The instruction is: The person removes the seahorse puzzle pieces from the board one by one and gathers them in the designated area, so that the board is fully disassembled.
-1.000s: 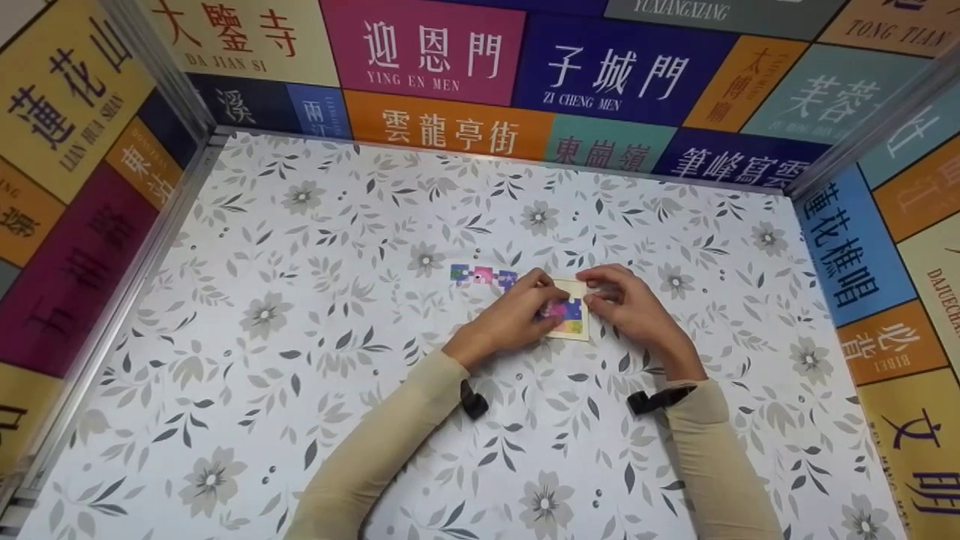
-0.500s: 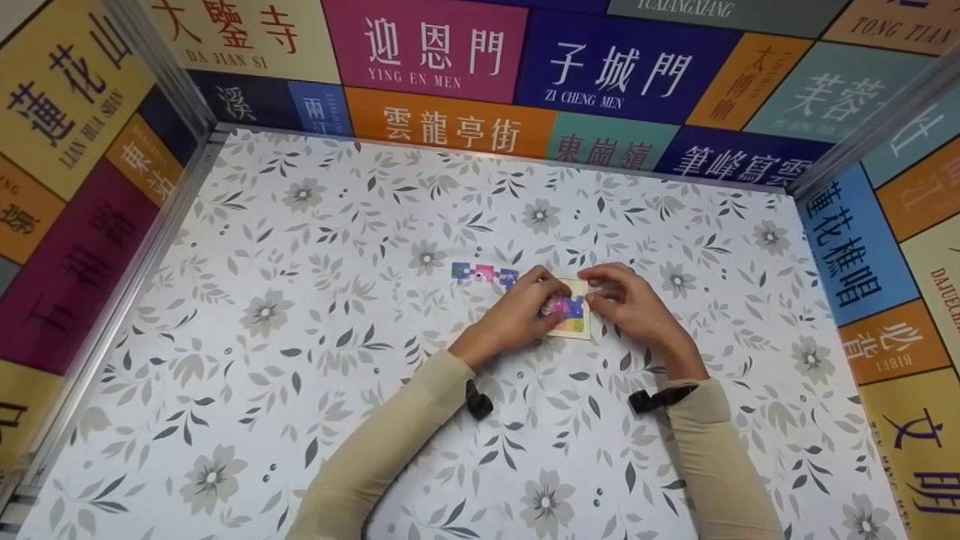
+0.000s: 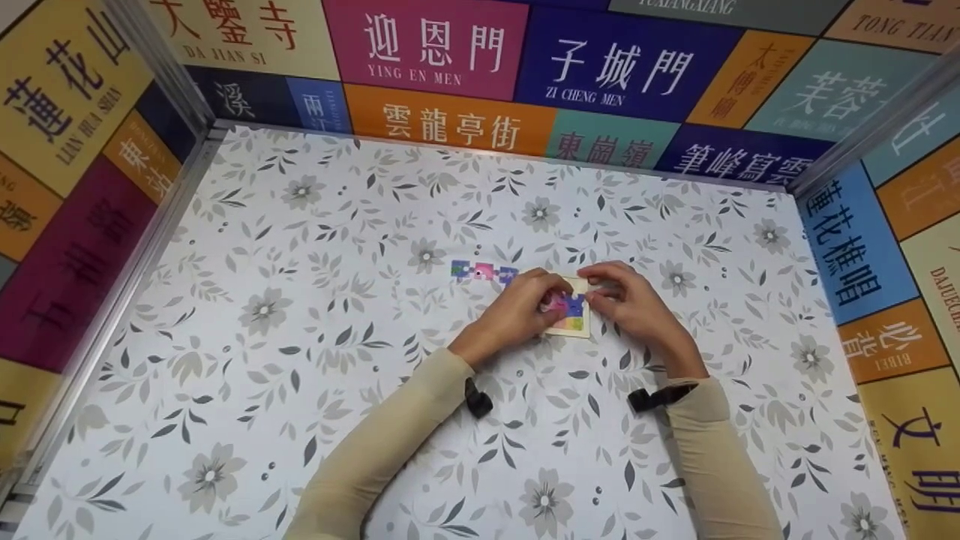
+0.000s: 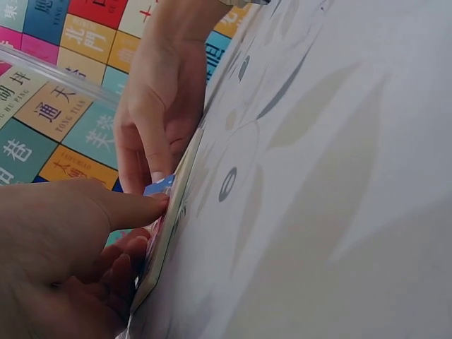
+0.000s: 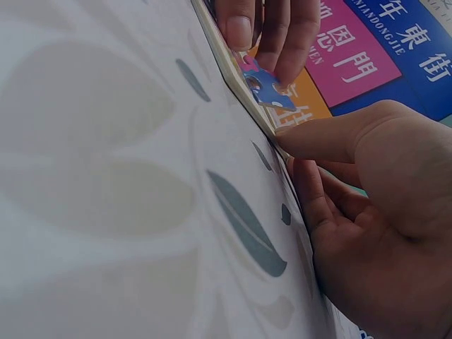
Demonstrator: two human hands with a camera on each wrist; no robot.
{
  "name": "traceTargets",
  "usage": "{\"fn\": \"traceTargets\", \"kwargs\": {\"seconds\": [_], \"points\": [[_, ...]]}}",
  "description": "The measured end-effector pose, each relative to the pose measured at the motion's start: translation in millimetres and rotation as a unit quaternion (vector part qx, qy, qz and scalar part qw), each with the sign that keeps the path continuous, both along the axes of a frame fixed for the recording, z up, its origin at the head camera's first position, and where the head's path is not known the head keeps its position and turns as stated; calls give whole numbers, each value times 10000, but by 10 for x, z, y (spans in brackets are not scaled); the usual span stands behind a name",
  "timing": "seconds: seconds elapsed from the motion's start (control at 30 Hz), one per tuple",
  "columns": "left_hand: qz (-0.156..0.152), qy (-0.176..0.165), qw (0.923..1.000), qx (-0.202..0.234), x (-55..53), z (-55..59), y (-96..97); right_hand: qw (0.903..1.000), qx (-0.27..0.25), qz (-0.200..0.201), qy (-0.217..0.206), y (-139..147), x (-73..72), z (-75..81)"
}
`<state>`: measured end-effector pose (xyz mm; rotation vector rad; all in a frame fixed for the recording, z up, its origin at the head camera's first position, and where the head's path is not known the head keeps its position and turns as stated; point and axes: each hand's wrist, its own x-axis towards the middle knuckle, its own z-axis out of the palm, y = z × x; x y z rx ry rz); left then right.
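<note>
A small jigsaw board with a pale frame [image 3: 574,334] lies on the table in the head view, its tray partly filled with pink, blue, yellow and green pieces. My left hand [image 3: 517,307] covers the board's left side, its fingers curled over a blue-and-pink puzzle piece [image 5: 265,86], which tilts up from the tray in the right wrist view. At the right edge, my right hand [image 3: 634,311] grips the frame between thumb [image 5: 318,138] and fingers. The left palm hides part of the pieces.
Behind my left hand lie several loose puzzle pieces [image 3: 483,271] in a row. A flower-patterned sheet [image 3: 360,420] covers the table. Panels with large lettering [image 3: 442,56] stand along the back and both sides.
My left fingers have shifted slightly over the pieces in the board. The right hand stays at the frame's edge, and the loose pieces have not moved.
</note>
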<state>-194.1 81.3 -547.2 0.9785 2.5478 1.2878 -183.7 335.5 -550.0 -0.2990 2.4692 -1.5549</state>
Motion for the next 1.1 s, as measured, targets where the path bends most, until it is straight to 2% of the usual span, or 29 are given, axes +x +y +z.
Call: {"fn": "traceTargets", "kwargs": {"seconds": [0.33, 0.67, 0.83, 1.1], "points": [[-79, -136, 9998, 131, -28, -9, -13, 10000, 37, -8, -70, -2, -4, 6], [189, 143, 9997, 79, -9, -32, 42, 9999, 66, 49, 67, 10, -7, -6], [297, 124, 9995, -8, 8, -32, 58, 9999, 46, 50, 138, 13, -8, -14], [278, 164, 9995, -24, 5, -19, 52, 9998, 42, 45, 182, 7, -11, -15]]}}
